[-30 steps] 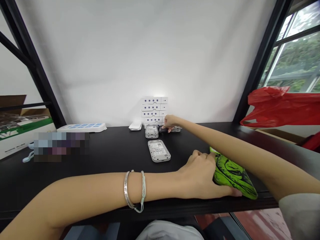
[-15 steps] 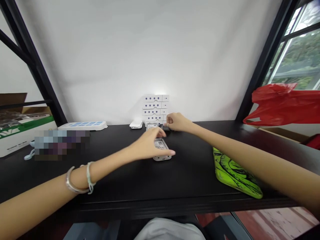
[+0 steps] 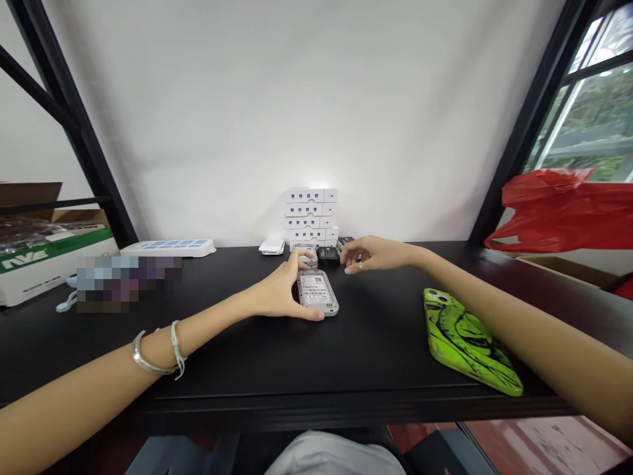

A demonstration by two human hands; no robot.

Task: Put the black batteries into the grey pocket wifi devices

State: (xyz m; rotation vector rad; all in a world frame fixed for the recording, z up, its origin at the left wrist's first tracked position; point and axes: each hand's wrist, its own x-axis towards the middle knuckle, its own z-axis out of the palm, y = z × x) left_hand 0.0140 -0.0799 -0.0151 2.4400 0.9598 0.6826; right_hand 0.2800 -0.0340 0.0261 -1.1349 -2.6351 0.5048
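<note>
A white rounded device (image 3: 316,290), its open back showing a printed label, lies on the black tabletop. My left hand (image 3: 284,287) spans it, thumb at the near edge and fingers curled over the far edge. Just to the right, my right hand (image 3: 368,254) hovers with loosely bent fingers apart and nothing visible in them. By its fingertips is a black flat block, battery-like (image 3: 328,254). Another dark piece (image 3: 345,242) lies partly hidden behind that hand. More white devices (image 3: 309,257) sit behind my left fingers.
White boxes (image 3: 310,210) are stacked against the wall, with white papers (image 3: 271,247) beside them. A power strip (image 3: 171,248) and an opened carton (image 3: 54,257) are on the left. A green-cased phone (image 3: 467,340) lies under my right forearm. A red plastic bag (image 3: 564,208) hangs right.
My left hand has come down around the white device, its thumb now at the near edge. My right hand has drawn back to the right from the black blocks, its fingers loosening.
</note>
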